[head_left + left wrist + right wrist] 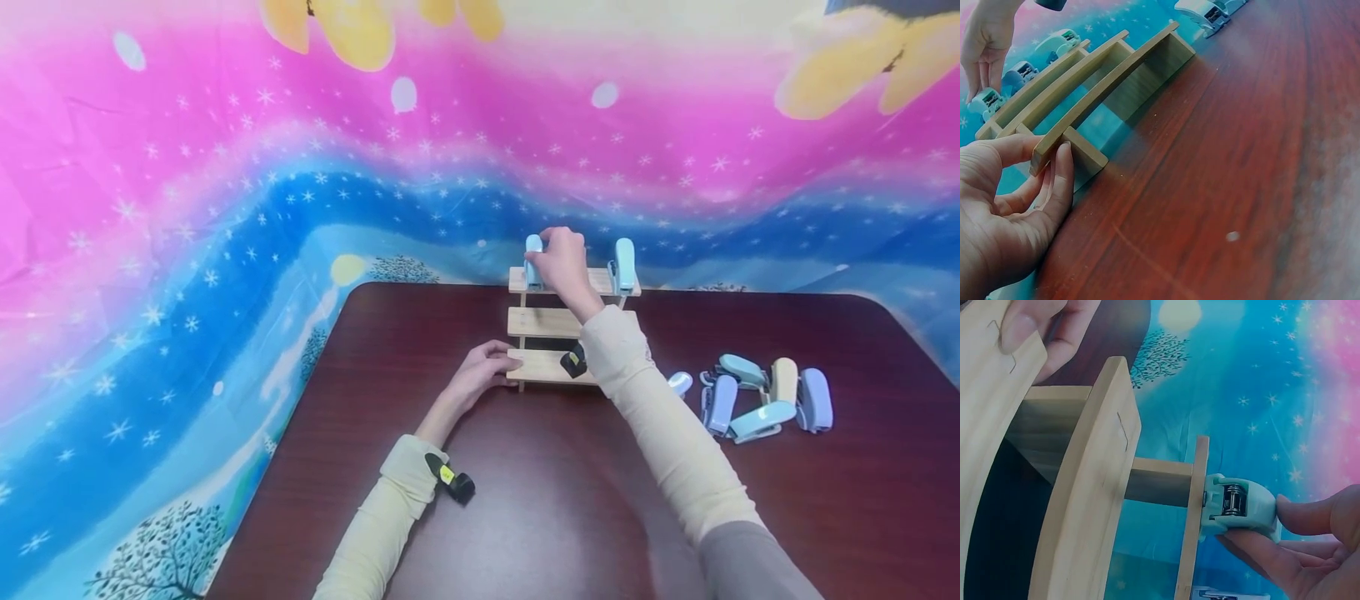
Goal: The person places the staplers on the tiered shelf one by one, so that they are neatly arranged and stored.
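One wooden rack [547, 321], three-tiered: your left hand [483, 367] is pinching the lowest shelf [543, 364]'s left end, thumb against fingers, apparently steadying it. One pale green stapler [533, 260], standing upright at the top shelf [600, 281]'s left end: your right hand [564, 260] is grasping it between thumb and fingers, presumably keeping it aligned.

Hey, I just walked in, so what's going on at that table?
A person's right hand is pinching a light blue-green stapler upright at the left end of a three-tier wooden stand's top tier. Their left hand grips the bottom tier's left end. Two other staplers are up on the top tier, a bluish stapler in the middle and a mint stapler toward the right. More staplers lie on the table to the stand's right.
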{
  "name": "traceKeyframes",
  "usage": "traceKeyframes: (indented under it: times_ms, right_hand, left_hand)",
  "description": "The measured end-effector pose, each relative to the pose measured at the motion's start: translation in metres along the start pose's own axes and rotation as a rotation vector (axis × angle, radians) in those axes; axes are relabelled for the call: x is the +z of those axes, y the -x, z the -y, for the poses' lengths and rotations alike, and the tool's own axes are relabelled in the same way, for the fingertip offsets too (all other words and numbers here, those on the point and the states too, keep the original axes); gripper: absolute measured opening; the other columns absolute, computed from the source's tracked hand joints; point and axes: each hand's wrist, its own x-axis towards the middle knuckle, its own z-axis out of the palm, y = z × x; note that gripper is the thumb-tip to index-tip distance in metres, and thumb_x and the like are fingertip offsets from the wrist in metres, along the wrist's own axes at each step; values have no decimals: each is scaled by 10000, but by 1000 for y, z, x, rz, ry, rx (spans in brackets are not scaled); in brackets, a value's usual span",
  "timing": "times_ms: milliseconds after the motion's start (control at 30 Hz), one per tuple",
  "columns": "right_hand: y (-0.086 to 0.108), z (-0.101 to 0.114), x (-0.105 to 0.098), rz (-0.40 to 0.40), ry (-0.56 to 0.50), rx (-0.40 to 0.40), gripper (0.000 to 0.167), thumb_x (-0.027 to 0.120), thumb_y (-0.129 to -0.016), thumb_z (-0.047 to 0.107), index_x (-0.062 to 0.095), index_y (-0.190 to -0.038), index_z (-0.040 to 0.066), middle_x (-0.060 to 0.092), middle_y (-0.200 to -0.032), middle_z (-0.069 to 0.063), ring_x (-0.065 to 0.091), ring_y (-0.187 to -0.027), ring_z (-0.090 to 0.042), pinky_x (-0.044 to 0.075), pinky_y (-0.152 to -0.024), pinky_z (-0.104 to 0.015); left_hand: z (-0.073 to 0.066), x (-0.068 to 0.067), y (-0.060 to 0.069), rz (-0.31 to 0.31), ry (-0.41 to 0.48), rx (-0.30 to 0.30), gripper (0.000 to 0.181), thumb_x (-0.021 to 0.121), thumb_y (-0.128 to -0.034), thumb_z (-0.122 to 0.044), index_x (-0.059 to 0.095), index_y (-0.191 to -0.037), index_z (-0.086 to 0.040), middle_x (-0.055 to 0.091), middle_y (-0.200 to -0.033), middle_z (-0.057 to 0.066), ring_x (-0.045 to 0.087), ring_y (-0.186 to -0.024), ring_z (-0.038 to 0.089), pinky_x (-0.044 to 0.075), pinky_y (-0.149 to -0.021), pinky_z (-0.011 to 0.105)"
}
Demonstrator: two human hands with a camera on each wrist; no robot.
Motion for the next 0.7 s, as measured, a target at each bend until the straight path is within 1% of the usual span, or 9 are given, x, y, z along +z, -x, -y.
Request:
traceKeyframes:
  times_ms: [33, 100, 200, 267, 333, 433, 533, 600, 700]
  right_hand:
    - [0, 0, 0, 9, -3, 2, 453, 720, -965, 96, 602, -1347, -117, 632, -1326, -290, 671, -1111, -384, 582, -953, -440]
    - [1, 0, -2, 22, 20, -14, 437, 683, -974, 65, 591, -1359, -120, 637, -1315, -293, 675, -1098, -382, 579, -955, -442]
    - [5, -2, -7, 53, 43, -48, 440, 591, -958, -32, 557, -1385, -133, 644, -1292, -303, 687, -1085, -384, 588, -881, -448]
    - [9, -4, -13, 68, 44, -71, 468, 544, -930, -74, 548, -1395, -131, 658, -1270, -298, 675, -1137, -385, 585, -907, -455]
    - [16, -8, -22, 71, 6, -86, 471, 535, -925, -85, 554, -1394, -121, 667, -1263, -286, 669, -1160, -385, 581, -936, -452]
    - [28, -14, -37, 56, -92, -101, 385, 581, -969, -35, 608, -1349, -92, 698, -1216, -260, 688, -1130, -377, 592, -942, -445]
    - [43, -25, -53, 43, -196, -99, 308, 595, -1014, 25, 646, -1297, -85, 725, -1144, -251, 731, -1023, -369, 628, -844, -402]
    - [53, -33, -62, 39, -258, -83, 288, 598, -1028, 55, 660, -1269, -89, 734, -1102, -255, 752, -952, -353, 638, -784, -362]
    - [65, -46, -74, 4, -325, -52, 278, 611, -1039, 98, 682, -1237, -84, 741, -1062, -255, 771, -852, -259, 636, -737, -307]
  left_hand:
    - [0, 0, 0, -1, 0, 1, 369, 691, -922, -6, 543, -1249, 80, 635, -967, 88, 655, -851, 164, 624, -756, 319]
    - [0, 0, 0, -1, 2, 0, 370, 691, -921, -6, 542, -1248, 83, 637, -968, 90, 655, -855, 165, 625, -761, 323]
    - [0, -1, -1, 6, -2, -3, 369, 690, -927, -6, 539, -1252, 82, 640, -972, 88, 656, -867, 164, 627, -771, 327]
    - [1, 1, -1, 10, -3, -6, 367, 687, -932, -5, 539, -1255, 84, 644, -977, 89, 657, -871, 166, 626, -770, 329]
    - [1, 2, -2, 9, -4, -4, 370, 685, -933, -6, 541, -1261, 85, 647, -988, 96, 657, -876, 169, 625, -765, 327]
    - [1, 3, -3, 10, -3, 1, 385, 689, -931, -14, 545, -1273, 86, 654, -1021, 115, 657, -883, 178, 619, -754, 320]
    - [1, 3, -4, 11, -11, -5, 403, 695, -927, -22, 545, -1286, 82, 662, -1063, 138, 656, -888, 185, 610, -739, 303]
    - [2, 2, -4, 7, -16, -11, 401, 696, -924, -23, 547, -1282, 80, 664, -1081, 151, 653, -882, 189, 602, -723, 289]
    - [2, 0, -3, -2, -11, -14, 378, 695, -920, -17, 557, -1260, 76, 667, -1079, 158, 651, -857, 191, 591, -699, 273]
